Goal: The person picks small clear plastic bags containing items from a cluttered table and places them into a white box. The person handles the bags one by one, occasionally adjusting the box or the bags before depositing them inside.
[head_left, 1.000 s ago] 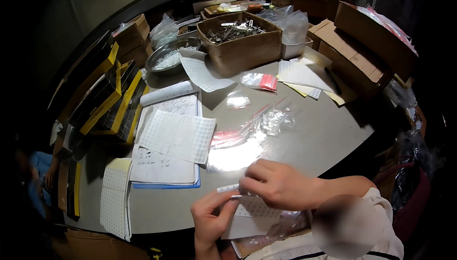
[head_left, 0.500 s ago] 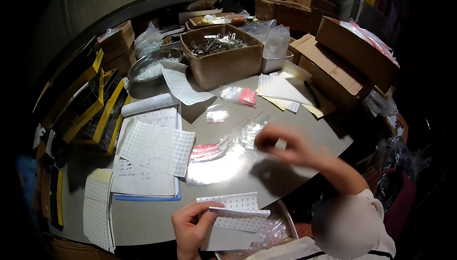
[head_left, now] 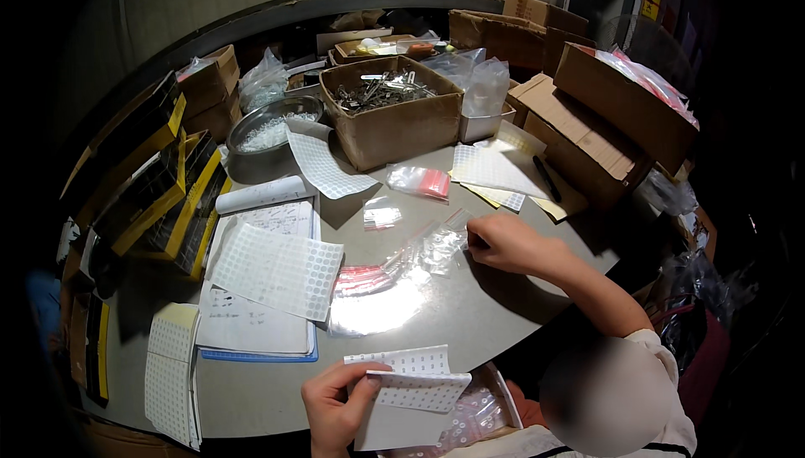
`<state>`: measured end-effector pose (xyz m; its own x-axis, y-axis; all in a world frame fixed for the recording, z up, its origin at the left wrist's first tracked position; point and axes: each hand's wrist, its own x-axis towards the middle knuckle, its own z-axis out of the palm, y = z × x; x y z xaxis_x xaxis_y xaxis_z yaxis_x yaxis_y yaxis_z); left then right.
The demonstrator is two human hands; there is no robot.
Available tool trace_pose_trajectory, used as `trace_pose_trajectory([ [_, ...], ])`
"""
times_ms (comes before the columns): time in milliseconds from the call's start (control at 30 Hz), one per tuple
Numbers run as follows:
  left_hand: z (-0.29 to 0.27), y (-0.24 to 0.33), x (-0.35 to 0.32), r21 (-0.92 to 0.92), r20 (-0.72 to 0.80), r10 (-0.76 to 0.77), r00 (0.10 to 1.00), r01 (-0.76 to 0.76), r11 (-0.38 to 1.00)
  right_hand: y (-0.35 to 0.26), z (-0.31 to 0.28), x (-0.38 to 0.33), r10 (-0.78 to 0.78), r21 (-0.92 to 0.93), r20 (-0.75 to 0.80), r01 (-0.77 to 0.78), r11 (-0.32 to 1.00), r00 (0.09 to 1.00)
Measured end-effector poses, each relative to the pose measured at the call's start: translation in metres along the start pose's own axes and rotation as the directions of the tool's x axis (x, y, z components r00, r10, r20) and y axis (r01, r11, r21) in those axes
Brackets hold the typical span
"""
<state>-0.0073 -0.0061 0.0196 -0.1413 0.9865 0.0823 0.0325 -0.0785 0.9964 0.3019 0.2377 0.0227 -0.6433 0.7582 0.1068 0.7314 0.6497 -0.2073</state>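
The right hand is reaching out over the round grey table, its fingers curling closed to pinch the edge of a small clear plastic zip bag lying just to its left. The left hand, near the body, is gripping white sheets of small round stickers between thumb and fingers, well apart from the bag.

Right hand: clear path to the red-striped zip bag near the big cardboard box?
Probably yes. The right hand rests on the table by the pile of clear bags; the red-striped bag lies beyond it on open tabletop, nothing between. The left hand holds sticker sheets.
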Motion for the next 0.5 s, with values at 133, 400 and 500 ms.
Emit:
trace_pose_trajectory([
  [133,-0.002,0.0,-0.001,0.0,-0.012,0.008,1.0,-0.008,1.0,-0.023,-0.028,0.004,0.183,-0.123,0.251,-0.156,0.98,0.951],
  [400,0.0,0.002,0.001,-0.027,-0.03,0.019,0.999,-0.02,0.999,0.015,-0.036,0.023,0.098,0.307,0.022,-0.1,0.946,0.995],
  [500,-0.001,0.0,-0.001,-0.046,-0.047,0.011,0.999,-0.013,0.999,0.008,-0.027,0.026,0.121,0.154,0.015,-0.122,0.981,0.993],
])
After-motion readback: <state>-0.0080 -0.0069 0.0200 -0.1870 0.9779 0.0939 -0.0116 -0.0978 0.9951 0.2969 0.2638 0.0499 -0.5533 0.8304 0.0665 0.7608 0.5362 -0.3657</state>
